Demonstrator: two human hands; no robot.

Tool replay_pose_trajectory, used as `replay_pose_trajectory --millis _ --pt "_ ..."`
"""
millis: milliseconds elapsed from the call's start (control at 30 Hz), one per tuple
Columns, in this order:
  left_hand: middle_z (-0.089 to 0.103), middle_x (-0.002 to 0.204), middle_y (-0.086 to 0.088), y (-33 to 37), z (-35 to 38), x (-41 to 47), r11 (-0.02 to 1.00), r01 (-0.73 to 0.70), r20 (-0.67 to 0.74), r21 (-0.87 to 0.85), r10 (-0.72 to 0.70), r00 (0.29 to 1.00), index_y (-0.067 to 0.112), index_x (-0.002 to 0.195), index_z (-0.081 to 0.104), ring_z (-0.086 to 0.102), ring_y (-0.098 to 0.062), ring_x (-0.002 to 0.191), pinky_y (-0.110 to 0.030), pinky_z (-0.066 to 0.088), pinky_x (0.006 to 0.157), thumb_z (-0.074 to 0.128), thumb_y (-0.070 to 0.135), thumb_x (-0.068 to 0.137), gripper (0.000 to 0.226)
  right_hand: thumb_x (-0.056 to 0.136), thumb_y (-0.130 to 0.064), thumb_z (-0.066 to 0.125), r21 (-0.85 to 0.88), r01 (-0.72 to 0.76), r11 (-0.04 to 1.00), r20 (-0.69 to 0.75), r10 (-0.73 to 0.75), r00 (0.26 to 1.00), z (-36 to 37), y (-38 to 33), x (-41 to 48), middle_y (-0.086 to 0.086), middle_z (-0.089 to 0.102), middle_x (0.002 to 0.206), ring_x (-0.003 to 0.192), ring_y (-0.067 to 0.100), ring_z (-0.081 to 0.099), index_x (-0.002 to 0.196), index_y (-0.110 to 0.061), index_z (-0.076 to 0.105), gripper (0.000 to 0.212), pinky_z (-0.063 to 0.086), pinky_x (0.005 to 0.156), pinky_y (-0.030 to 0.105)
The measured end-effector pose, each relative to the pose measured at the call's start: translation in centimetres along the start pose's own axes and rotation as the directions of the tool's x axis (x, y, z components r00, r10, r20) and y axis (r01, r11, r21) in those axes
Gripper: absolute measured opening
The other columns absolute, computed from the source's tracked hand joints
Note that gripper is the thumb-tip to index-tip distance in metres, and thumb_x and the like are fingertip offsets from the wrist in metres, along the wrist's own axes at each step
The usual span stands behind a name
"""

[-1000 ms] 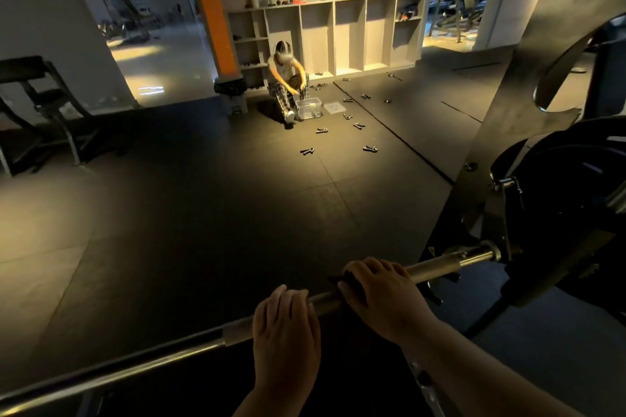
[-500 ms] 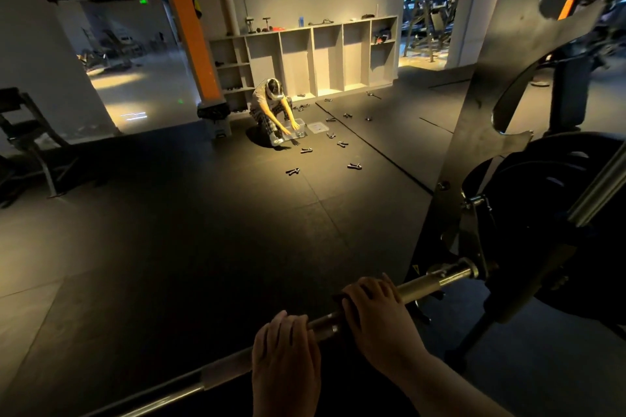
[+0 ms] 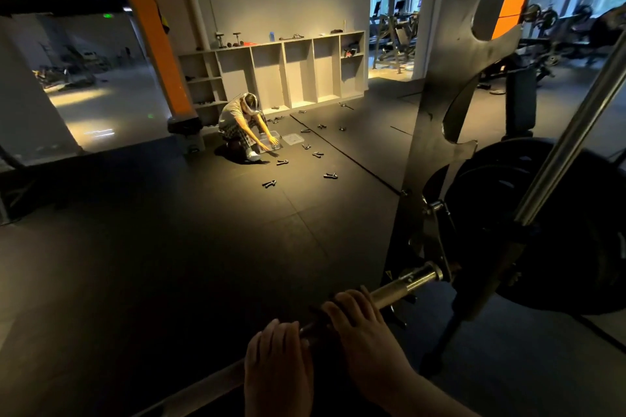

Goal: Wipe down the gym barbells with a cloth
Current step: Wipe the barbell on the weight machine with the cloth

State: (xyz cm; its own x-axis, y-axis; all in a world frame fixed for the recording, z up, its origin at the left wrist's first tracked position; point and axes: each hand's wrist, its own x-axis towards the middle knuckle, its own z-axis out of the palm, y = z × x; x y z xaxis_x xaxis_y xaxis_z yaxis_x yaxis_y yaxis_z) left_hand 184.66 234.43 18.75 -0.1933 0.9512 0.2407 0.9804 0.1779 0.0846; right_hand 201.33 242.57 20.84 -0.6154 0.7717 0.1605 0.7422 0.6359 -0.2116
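Laying the left hand (image 3: 277, 366) palm-down over the barbell (image 3: 411, 283), curling its fingers across the top of the shaft and gripping it. Setting the right hand (image 3: 364, 332) just beside it, further along toward the rack, knuckles up too, with the bare forearm coming in from the lower right. Clamping the right fingers round the bar over a dark cloth (image 3: 328, 298), which is showing only as a black bunch at the fingertips; not making out its folds in the dim light.

Slanting from the bottom left up toward the right, at about waist level above the black rubber floor (image 3: 169, 264). Looking dull and shadowed left of the hands, gleaming chrome just past the right hand, and ending in a collar at the rack's steel upright (image 3: 426, 145). Meeting black weight plates (image 3: 559, 247) behind that upright, with a bright guide rod (image 3: 576, 132) crossing slantwise in front of them.

Crouching well apart, across the floor in a pool of warm light: another person (image 3: 238, 122), reaching both arms down to a clear tub (image 3: 272, 140), with small black clips (image 3: 330, 175) lying scattered nearby. Standing behind: a grey shelf unit (image 3: 298, 71) and an orange pillar (image 3: 152, 37).
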Motion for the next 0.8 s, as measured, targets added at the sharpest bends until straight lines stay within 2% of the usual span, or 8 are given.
replay_pose_trajectory --millis 67,200,300,367,467,600,700,800 --pt "0.074 0.094 -0.006 -0.1 0.0 0.5 1.000 -0.026 -0.029 -0.009 0.026 0.999 0.012 0.097 0.076 0.074 -0.030 0.093 -0.050 0.057 0.083 0.052 0.035 0.079 0.037 0.099 -0.053 0.033 0.036 0.033 0.999 -0.022 -0.032 0.999 -0.2 0.7 0.2 -0.006 0.046 0.145 0.144 0.022 0.038 0.144 -0.035 0.042 0.050 0.005 0.123 0.042" --pt "0.071 0.108 -0.008 0.5 -0.4 0.0 0.998 -0.034 -0.012 -0.054 0.033 0.999 0.010 0.111 0.071 0.067 -0.031 0.111 -0.050 0.053 0.095 0.045 0.031 0.089 0.040 0.100 -0.049 0.014 0.139 -0.043 0.989 -0.053 0.051 0.997 -0.5 0.1 1.5 -0.005 0.052 0.135 0.137 0.020 0.041 0.136 -0.030 0.052 0.057 0.003 0.128 0.043" --pt "0.069 0.117 -0.006 0.9 -0.7 0.2 0.997 -0.037 0.003 -0.060 0.037 0.999 0.012 0.119 0.068 0.062 -0.028 0.120 -0.049 0.048 0.104 0.063 0.029 0.089 0.035 0.100 -0.048 0.039 0.091 -0.044 0.995 -0.053 0.049 0.997 0.8 -0.3 0.2 -0.004 0.044 0.143 0.144 0.022 0.030 0.143 -0.030 0.046 0.047 0.002 0.128 0.048" --pt "0.070 0.116 -0.007 1.2 -0.8 0.2 0.997 -0.027 0.001 -0.075 0.027 1.000 0.011 0.117 0.068 0.063 -0.029 0.119 -0.049 0.049 0.103 0.066 0.027 0.088 0.034 0.094 -0.046 0.061 0.038 -0.006 0.999 -0.047 0.008 0.999 0.9 -0.1 -0.9 -0.003 0.038 0.148 0.148 0.024 0.022 0.149 -0.030 0.041 0.061 -0.005 0.124 0.044" --pt "0.070 0.112 -0.010 1.4 -0.6 0.1 0.996 -0.046 -0.056 -0.071 0.042 0.998 0.009 0.114 0.068 0.065 -0.031 0.115 -0.051 0.051 0.100 0.063 0.024 0.086 0.032 0.104 -0.043 0.044 0.099 0.029 0.995 -0.030 -0.027 0.999 -0.6 0.7 -0.1 -0.005 0.042 0.145 0.145 0.020 0.025 0.146 -0.030 0.042 0.044 -0.009 0.123 0.034" --pt "0.071 0.111 -0.009 1.3 -0.6 0.0 0.997 -0.047 -0.087 -0.063 0.042 0.995 0.010 0.115 0.067 0.066 -0.029 0.113 -0.049 0.052 0.099 0.066 0.024 0.087 0.031 0.107 -0.041 0.035 0.170 -0.091 0.981 0.044 0.085 0.995 -2.5 0.8 1.9 -0.002 0.050 0.140 0.137 0.020 0.041 0.135 -0.029 0.049 0.033 0.020 0.123 0.041" --pt "0.070 0.118 -0.005 1.5 -0.9 -0.1 0.998 -0.029 -0.026 -0.064 0.028 0.999 0.013 0.119 0.066 0.063 -0.026 0.120 -0.047 0.047 0.105 0.064 0.029 0.089 0.034 0.105 -0.041 0.039 0.160 -0.099 0.982 -0.009 0.102 0.995 -1.5 -0.3 0.9 -0.004 0.046 0.142 0.142 0.021 0.034 0.137 -0.030 0.048 0.036 0.012 0.127 0.045" --pt "0.068 0.124 -0.004 1.4 -1.0 0.0 0.998 -0.019 0.000 -0.062 0.019 1.000 0.015 0.124 0.064 0.059 -0.024 0.126 -0.045 0.043 0.110 0.058 0.032 0.092 0.037 0.107 -0.043 0.037 0.116 -0.040 0.992 0.020 0.037 0.999 -1.4 0.8 -0.1 -0.007 0.036 0.151 0.147 0.018 0.021 0.148 -0.033 0.040 0.043 0.005 0.124 0.038"
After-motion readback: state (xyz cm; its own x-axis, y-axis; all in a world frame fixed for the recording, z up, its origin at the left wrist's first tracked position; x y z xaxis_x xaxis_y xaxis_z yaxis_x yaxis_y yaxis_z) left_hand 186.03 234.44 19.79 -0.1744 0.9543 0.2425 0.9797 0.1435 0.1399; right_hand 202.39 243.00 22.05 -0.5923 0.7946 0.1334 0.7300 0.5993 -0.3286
